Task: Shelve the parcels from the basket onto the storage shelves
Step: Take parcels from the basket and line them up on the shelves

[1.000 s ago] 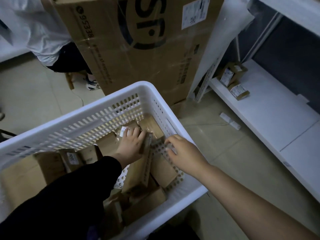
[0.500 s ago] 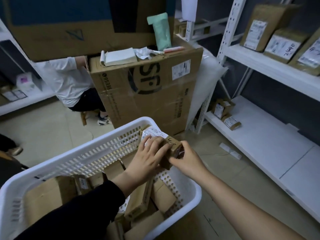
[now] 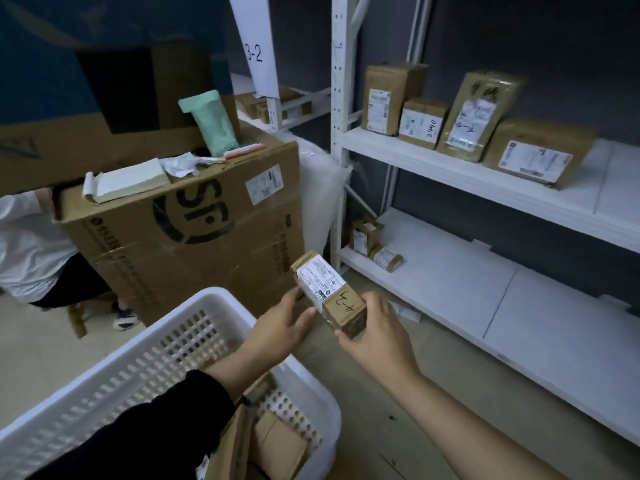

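A small brown parcel with a white label and handwritten digits is lifted above the floor, right of the white basket. My right hand grips its near end from the right. My left hand touches its left side with fingers nearly straight. More brown parcels lie in the basket's bottom. The white storage shelves stand to the right, with several labelled parcels on the upper board and small parcels at the lower board's far end.
A large brown carton stands behind the basket with a notepad and a green pouch on top. A seated person in a white shirt is at the left. A white power strip lies on the floor by the lower shelf.
Both hands lifted the parcel out of the basket and carried it up and right toward the shelves. The view rose from the basket to the shelves.
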